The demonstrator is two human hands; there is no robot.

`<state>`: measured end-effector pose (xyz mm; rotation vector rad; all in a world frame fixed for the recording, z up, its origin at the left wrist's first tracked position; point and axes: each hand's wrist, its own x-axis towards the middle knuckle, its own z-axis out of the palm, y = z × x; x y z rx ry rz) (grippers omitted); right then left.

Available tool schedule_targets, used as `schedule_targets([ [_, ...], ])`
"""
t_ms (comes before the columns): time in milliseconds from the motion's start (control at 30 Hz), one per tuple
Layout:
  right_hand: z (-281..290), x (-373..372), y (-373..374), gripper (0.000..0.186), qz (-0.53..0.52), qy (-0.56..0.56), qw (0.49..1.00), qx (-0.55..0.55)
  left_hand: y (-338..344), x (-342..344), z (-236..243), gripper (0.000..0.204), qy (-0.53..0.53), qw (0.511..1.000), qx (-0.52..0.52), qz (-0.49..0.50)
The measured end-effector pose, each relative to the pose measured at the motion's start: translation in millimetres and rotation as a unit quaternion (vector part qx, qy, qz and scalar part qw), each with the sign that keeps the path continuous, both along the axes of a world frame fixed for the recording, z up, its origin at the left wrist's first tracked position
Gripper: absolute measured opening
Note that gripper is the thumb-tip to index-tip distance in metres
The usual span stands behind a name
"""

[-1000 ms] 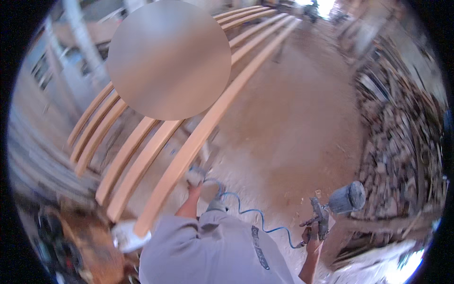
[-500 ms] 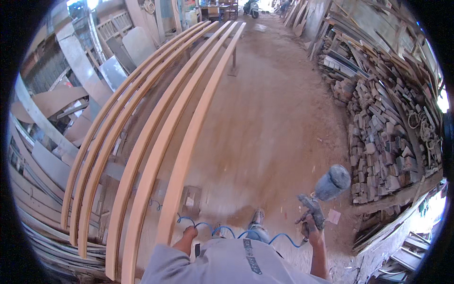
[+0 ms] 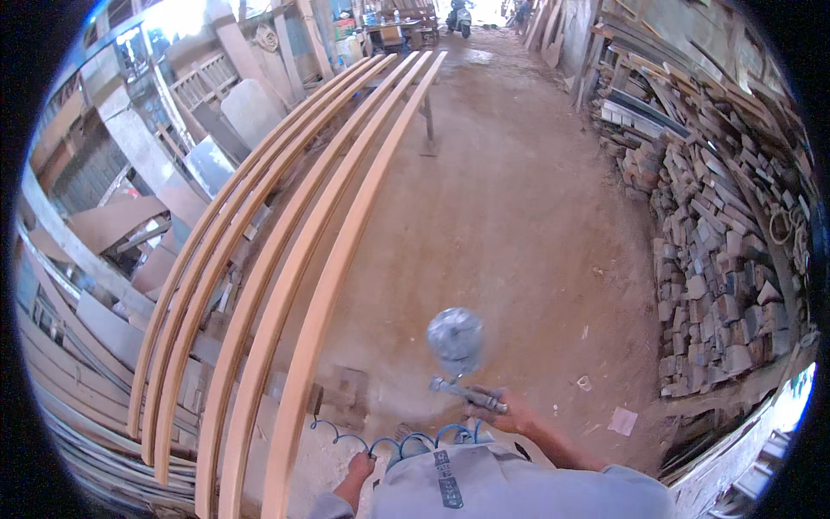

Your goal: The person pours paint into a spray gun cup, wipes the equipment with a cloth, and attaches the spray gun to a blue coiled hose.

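My right hand (image 3: 500,410) is closed round the grip of a spray gun (image 3: 462,391), held in front of my body with its nozzle to the left. A grey, paint-smeared cup (image 3: 455,339) stands on top of the gun. My left hand (image 3: 361,464) is low by my left side, closed at the blue coiled air hose (image 3: 386,446); the fingers are small and partly hidden. Left of me, several long reddish-tan wooden strips (image 3: 319,322) lie side by side, raised off the floor and running away from me. The nearest strip is left of the gun, apart from it.
A stand leg (image 3: 429,125) shows under the strips' far end. Boards and panels (image 3: 253,112) lean along the left wall. Stacked wood offcuts (image 3: 705,294) line the right side. A scooter (image 3: 458,19) stands at the far end of the dusty floor (image 3: 510,208).
The spray gun in my right hand has swung left, from my right side to in front of me. My left hand is slightly lower and further right in view. The view has shifted.
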<state>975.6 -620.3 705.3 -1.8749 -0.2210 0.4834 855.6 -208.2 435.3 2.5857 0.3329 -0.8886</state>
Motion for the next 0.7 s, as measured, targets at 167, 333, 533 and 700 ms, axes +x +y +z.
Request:
schedule_targets([
  [167, 4.5, 2.7, 30.8, 0.042, 0.086, 0.028, 0.996, 0.014, 13.9, 0.7, -3.9, 0.039, -0.005, 0.999, -0.040, 0.010],
  [333, 9.2, -8.5, 63.4, 0.045, 0.031, 0.021, 0.999, -0.018, 30.7, 24.8, -6.7, 0.046, 0.013, 1.000, -0.007, -0.018],
  [533, -11.0, 4.8, 105.2, 0.057, 0.088, -0.020, 0.996, -0.014, 67.1, 41.9, -16.6, 0.047, -0.025, 0.996, -0.083, 0.019],
  [700, -4.8, 4.6, 122.9, 0.054, 0.116, -0.068, 0.991, -0.009, 81.5, 34.4, -29.0, 0.044, -0.029, 0.994, -0.095, 0.048],
])
